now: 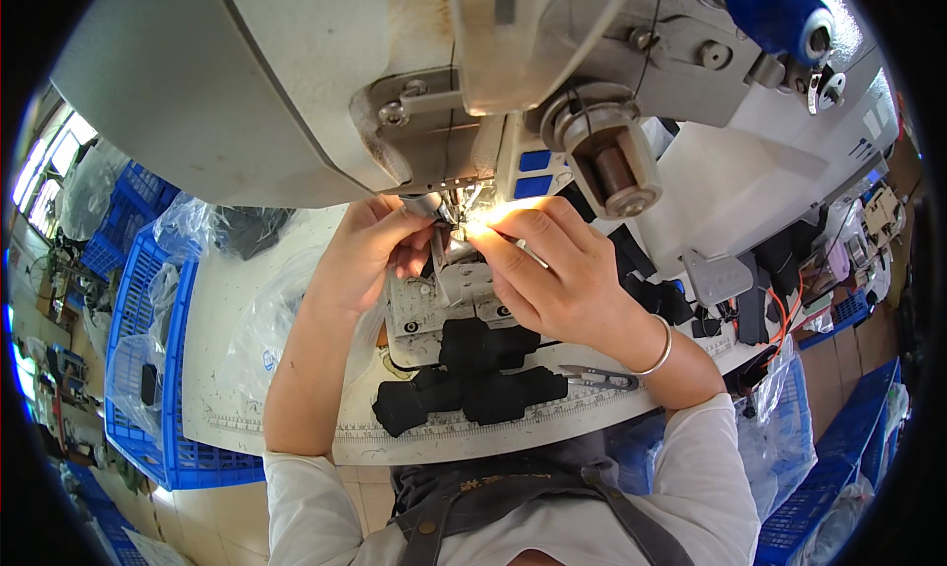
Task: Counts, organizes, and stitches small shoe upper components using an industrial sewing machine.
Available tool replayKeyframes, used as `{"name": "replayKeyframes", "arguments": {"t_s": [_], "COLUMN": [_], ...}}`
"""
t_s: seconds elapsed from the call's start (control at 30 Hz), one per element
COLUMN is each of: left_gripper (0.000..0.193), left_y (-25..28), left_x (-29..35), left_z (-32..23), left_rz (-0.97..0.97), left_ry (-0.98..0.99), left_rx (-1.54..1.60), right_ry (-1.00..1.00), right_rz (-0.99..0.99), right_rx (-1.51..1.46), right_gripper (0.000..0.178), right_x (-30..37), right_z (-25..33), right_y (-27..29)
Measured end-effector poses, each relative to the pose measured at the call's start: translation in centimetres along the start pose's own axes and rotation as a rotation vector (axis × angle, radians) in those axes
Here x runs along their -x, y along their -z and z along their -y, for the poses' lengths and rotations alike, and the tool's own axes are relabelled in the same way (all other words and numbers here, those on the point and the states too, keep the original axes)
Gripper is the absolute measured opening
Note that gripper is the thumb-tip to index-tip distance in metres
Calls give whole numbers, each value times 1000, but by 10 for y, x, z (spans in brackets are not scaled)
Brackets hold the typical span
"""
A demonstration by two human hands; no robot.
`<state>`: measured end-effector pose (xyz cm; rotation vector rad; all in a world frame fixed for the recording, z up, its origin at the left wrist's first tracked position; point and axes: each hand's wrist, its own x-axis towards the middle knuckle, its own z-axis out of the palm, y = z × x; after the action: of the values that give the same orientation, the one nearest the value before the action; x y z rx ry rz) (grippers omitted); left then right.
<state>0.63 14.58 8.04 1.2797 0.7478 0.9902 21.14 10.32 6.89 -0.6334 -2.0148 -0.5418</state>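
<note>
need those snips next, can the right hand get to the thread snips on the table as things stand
Probably yes. The thread snips lie uncovered on the table just below the right hand, beside the black fabric pieces. But that hand is busy pinching something at the needle.

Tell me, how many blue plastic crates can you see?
3 at least: one blue crate left of the table, more blue crates stacked behind it, and another blue crate at the right. Others may hide behind bags.

The one camera sits on the person's head and looks straight down; it is very close to the sewing machine (326, 83), which fills the top. The white surface (247, 300) lies below; edges bend near the round rim.
</note>
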Motion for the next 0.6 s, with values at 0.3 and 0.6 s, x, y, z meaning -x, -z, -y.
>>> {"name": "replayKeyframes", "arguments": {"t_s": [0.3,0.6], "left_gripper": [22,21], "left_y": [10,-15], "left_x": [-9,11], "left_z": [-6,8], "left_rz": [21,-203], "left_ry": [-2,60], "left_rx": [-70,87], "right_ry": [-4,-19], "right_rz": [19,16], "right_rx": [18,-9], "right_gripper": [32,37], "right_x": [1,4], "right_z": [1,-2], "right_y": [-2,0]}}
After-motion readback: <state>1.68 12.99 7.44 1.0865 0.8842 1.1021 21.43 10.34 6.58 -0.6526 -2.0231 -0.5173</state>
